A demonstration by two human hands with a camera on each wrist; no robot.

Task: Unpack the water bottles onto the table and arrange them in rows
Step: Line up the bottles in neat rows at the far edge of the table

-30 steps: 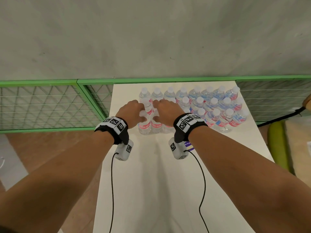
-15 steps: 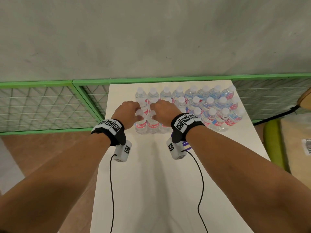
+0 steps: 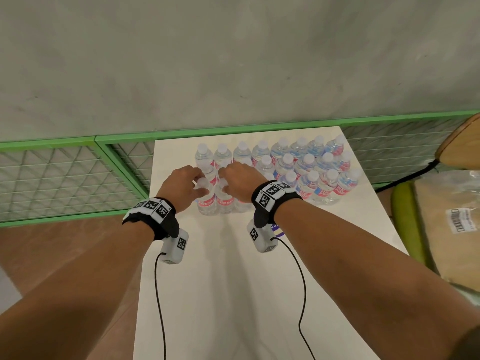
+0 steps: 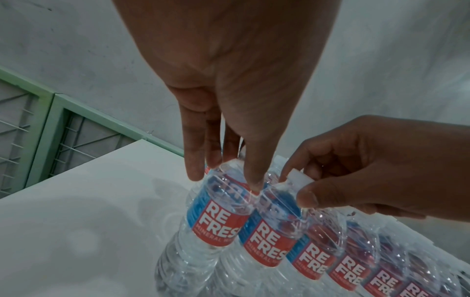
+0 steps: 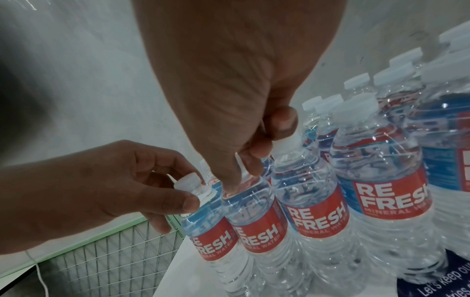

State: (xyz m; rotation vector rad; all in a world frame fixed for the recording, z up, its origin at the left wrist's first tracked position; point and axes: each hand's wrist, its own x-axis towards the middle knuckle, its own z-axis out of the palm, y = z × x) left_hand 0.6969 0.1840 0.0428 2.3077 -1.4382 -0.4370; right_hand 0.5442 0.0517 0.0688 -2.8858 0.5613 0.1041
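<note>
Several clear water bottles (image 3: 298,165) with white caps and red-blue labels stand in rows at the far end of the white table (image 3: 220,281). My left hand (image 3: 193,178) pinches the neck under the cap of the front-left bottle (image 3: 206,201), whose label shows in the left wrist view (image 4: 216,219) and in the right wrist view (image 5: 211,239). My right hand (image 3: 228,178) pinches the top of the second bottle (image 3: 224,202) beside it, seen closer on the wrist cameras (image 4: 269,241) (image 5: 257,231). Both bottles stand upright on the table.
A green mesh fence (image 3: 65,178) and a grey wall run behind the table. A green-cushioned seat (image 3: 405,224) holding a brown parcel (image 3: 454,229) is at the right. A dark sticker (image 5: 437,281) lies on the table by the front row. Wrist-camera cables hang over the near table.
Both hands stay on the tops of the same two front bottles. Only the head view has shifted a little.
</note>
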